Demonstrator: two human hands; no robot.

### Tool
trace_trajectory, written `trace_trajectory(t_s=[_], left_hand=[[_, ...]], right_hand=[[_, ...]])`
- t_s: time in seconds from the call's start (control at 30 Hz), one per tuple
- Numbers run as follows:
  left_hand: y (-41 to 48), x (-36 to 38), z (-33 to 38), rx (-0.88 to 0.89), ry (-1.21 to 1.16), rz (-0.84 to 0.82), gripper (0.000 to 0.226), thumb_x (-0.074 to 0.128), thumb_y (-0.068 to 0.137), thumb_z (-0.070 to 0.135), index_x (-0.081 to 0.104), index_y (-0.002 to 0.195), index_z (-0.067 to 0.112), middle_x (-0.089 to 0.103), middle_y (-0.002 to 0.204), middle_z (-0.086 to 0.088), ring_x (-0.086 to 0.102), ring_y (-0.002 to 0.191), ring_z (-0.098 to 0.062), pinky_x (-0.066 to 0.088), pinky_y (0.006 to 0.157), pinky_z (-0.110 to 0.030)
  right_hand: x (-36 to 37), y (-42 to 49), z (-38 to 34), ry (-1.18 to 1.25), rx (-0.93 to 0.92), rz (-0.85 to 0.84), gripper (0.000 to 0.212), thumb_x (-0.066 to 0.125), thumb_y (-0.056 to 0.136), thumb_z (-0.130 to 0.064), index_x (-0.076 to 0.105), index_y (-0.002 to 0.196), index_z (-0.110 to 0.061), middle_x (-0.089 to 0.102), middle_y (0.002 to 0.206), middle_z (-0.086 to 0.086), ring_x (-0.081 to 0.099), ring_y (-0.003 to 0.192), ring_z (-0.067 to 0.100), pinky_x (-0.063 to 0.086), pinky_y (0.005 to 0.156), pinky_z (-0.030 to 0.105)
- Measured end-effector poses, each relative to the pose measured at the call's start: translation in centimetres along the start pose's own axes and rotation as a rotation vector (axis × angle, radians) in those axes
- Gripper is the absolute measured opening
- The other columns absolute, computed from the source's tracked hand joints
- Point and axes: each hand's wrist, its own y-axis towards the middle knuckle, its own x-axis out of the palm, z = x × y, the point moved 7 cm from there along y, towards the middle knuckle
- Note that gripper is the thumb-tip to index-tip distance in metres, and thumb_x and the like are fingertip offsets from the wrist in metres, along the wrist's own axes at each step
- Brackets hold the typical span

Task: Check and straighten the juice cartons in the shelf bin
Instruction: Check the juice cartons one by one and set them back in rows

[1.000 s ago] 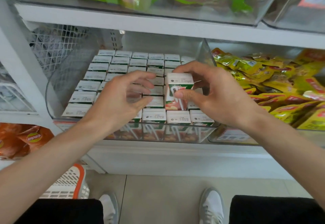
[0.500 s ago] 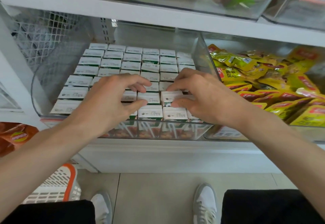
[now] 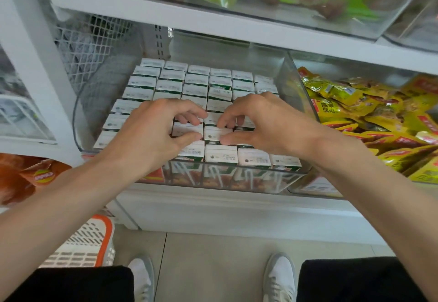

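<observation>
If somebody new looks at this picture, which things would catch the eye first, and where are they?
First, in the middle of the picture, the tight grid of white-topped juice cartons filling the clear bin. Over its front rows, the left hand and the right hand each pinch the top of one carton, side by side. To the right of the bin lies a heap of yellow snack packets.
</observation>
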Motion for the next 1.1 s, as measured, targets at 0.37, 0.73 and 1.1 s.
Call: trace_trajectory(t_s=[0.37,0.73,1.1], left_hand=[[-0.2,-0.1,-0.3,-0.005,-0.041,-0.016,0.032,0.081,0.088,0.031,0.073,0.118,0.041,0.071,0.100,0.026,0.063,0.101,0.007,0.055,0.098,-0.035],[0.0,0.3,-0.3,-0.017,-0.117,-0.035,0.035,0.076,0.089,0.041,0.070,0.123,0.041,0.071,0.106,0.022,0.065,0.101,0.005,0.053,0.095,-0.030],[0.1,0.5,1.7,0.041,-0.409,-0.040,0.034,0.059,0.098,0.043,0.066,0.130,0.034,0.075,0.117,0.020,0.068,0.111,0.006,0.052,0.094,-0.013]], right_hand=[[0.0,0.7,-0.3,-0.051,-0.003,-0.091,0.038,0.079,0.092,-0.043,0.071,0.125,-0.027,0.065,0.106,-0.012,0.058,0.095,0.010,0.042,0.082,0.021],[1.3,0.2,0.9,0.082,-0.048,-0.106,0.034,0.064,0.103,-0.043,0.060,0.128,-0.020,0.049,0.117,-0.011,0.049,0.114,0.010,0.046,0.104,0.031],[-3.4,-2.1,1.1,0.601,-0.063,0.491,0.031,0.064,0.106,-0.017,0.066,0.136,-0.010,0.074,0.114,0.007,0.071,0.105,0.010,0.058,0.095,0.029]])
